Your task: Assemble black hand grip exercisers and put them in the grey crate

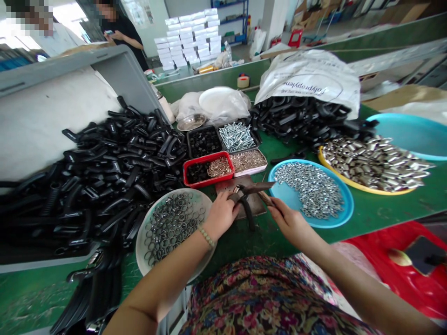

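1. A heap of black plastic handles (104,177), too many to count, covers the green worktop (384,209)
2. One white plate (138,242) holds many steel rings (171,228)
3. The left hand (220,216) has its grip closed on one pair of pliers (248,209)
4. The right hand (291,223) has its grip nearly closed beside the pliers; what it holds cannot be told
5. One blue plate (282,195) of nuts (309,190) and one yellow plate (352,184) of steel sleeves (375,163) are heaped, uncounted

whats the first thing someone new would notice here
The huge heap of black plastic parts on the left of the green workbench catches the eye first, with more spilling from a white polypropylene sack at far right. Next come the shiny silver nuts on a blue plate and metal sleeves on a yellow plate. At centre, the left hand and right hand meet at black-handled pliers.
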`<state>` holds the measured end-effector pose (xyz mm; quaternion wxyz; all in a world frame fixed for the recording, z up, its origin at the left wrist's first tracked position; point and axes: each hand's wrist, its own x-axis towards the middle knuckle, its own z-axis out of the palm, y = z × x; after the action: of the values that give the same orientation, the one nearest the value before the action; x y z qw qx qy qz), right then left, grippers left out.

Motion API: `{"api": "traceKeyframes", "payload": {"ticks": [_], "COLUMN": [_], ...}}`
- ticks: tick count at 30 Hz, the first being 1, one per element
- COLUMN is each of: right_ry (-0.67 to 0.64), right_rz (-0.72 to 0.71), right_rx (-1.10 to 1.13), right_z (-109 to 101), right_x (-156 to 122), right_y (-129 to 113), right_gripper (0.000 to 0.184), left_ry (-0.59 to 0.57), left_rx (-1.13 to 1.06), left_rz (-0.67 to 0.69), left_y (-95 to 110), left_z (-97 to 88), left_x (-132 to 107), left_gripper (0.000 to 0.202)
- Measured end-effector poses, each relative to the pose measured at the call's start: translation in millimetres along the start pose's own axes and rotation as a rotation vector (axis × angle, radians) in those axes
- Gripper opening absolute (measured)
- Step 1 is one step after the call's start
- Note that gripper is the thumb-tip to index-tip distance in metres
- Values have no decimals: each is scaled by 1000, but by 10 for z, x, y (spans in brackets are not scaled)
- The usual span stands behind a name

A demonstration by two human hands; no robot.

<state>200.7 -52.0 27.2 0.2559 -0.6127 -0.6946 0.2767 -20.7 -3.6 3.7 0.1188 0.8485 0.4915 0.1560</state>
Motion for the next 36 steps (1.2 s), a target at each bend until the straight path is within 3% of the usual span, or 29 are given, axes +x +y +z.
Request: {"api": "traceKeyframes", "payload": {"ticks": [4, 7, 10, 14, 16, 18, 21, 22, 24, 27, 29, 32, 34, 36], "right_ry": [-7, -50, -169, -114, -188, -219, 25, 131, 185, 210, 270, 287, 56, -92], "right_rz": [-122, -160, -124, -137, -119, -100, 6, 63, 121, 72, -1, -59, -74, -61], "right_rx": [-79, -213, -334, -288, -334, -370, -481, -559, -656, -768, -842, -791, -656, -568], "right_z": [-24, -43, -53, -13, 2, -52, -314, -433, -661, -822, -733, -350, -39, 222], "right_x": [36, 74, 111, 120, 119, 129, 194, 233, 325, 442, 467, 434, 413, 424], "right_y": [-152, -238, -292, -332, -278, -117, 351, 546, 921, 1230, 1155, 660, 237, -99], "right_gripper": [43, 45, 45, 45, 44, 44, 50, 55, 58, 53, 46, 36, 36, 31], "left_ry": [60, -11, -95, -89, -75, -25, 106, 113, 64, 20, -1, -28, -46, -58], "left_rx": [-47, 1, 35, 52, 40, 30, 134, 192, 261, 300, 324, 350, 353, 345], "left_rz": [-116, -108, -113, -113, -94, -98, -196, -229, -243, -220, -211, -210, -217, -229], "left_y": [16, 60, 114, 155, 95, -67, -453, -584, -786, -887, -870, -837, -834, -840], "left_z": [-99, -122, -75, -35, -110, -268, -570, -655, -761, -747, -668, -565, -545, -562], "left_x": [-298, -471, -529, -552, -515, -378, 47, 225, 573, 946, 1049, 1044, 1011, 997], "left_gripper": [42, 36, 27, 29, 26, 22, 25, 24, 20, 20, 24, 25, 27, 28]}}
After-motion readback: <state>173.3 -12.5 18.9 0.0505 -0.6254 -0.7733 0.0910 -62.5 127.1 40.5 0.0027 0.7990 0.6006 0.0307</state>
